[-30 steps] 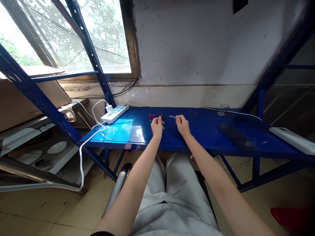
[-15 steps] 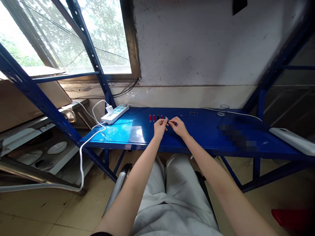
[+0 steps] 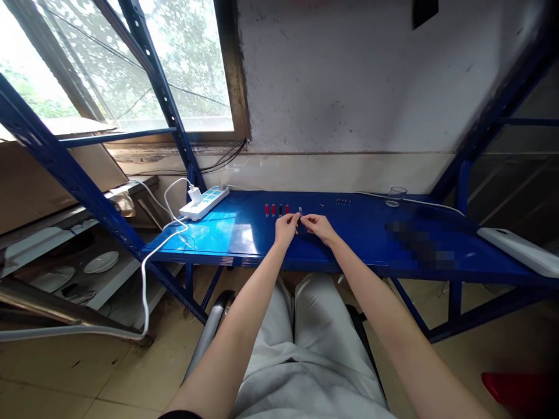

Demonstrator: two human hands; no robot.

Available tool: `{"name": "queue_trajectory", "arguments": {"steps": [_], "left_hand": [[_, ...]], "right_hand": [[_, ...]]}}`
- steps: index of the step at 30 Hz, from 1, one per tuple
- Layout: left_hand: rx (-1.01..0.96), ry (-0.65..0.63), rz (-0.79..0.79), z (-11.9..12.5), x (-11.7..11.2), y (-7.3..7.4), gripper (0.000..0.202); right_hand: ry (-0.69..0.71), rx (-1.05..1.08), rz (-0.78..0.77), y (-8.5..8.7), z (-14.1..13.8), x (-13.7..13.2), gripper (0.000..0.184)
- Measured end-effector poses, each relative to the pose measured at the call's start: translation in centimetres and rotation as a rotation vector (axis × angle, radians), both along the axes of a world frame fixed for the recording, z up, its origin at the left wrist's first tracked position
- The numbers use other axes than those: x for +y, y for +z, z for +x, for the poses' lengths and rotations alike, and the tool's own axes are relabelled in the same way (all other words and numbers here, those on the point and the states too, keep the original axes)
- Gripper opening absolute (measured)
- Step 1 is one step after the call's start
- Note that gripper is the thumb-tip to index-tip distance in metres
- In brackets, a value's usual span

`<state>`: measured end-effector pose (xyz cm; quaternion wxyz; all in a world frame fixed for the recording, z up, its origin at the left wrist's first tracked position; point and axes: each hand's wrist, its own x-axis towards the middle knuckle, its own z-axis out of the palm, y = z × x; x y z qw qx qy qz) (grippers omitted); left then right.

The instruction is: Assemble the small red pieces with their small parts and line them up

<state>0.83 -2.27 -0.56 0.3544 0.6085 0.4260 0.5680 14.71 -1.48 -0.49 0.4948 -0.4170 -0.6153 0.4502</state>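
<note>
Over the front half of the blue table (image 3: 358, 244), my left hand (image 3: 286, 228) and my right hand (image 3: 319, 227) meet with their fingertips pinched together. Between them is a small clear-tipped tube (image 3: 300, 210), its clear end pointing up and a darker part lower down among the fingers. Its exact kind is too small to tell. Just beyond my left hand stands a row of small capped pieces: red ones (image 3: 273, 210) and a black one (image 3: 280, 209), with paler lower ends. The last red piece (image 3: 287, 209) is nearest my fingers, partly hidden by them.
Tiny metallic bits (image 3: 343, 202) lie in a group at the back, with one small bit (image 3: 322, 205) apart. A clear glass (image 3: 395, 196) stands back right. A white power strip (image 3: 205, 202) with cables is at left, a white device (image 3: 519, 250) at the right edge.
The clear tip between my fingers has turned from tilted to nearly upright and shifted slightly right. Both hands have lowered a little towards me, fingers still pinched.
</note>
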Motion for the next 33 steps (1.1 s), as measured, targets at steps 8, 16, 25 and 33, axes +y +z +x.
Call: {"name": "queue_trajectory", "arguments": {"steps": [8,16,25,33], "left_hand": [[0.043,0.002,-0.001,0.1,0.4,-0.4,0.037],[-0.032,0.021,-0.021,0.1,-0.2,0.2,0.044],[-0.073,0.048,-0.079,0.0,-0.5,0.3,0.043],[-0.021,0.057,-0.080,0.2,-1.0,0.7,0.042]], "right_hand": [[0.014,-0.078,0.039,0.8,-0.2,-0.8,0.047],[-0.070,-0.067,0.030,0.4,1.0,0.9,0.044],[-0.562,-0.370,0.063,-0.1,4.9,6.3,0.025],[-0.549,-0.643,0.133,-1.0,4.2,8.1,0.016]]}}
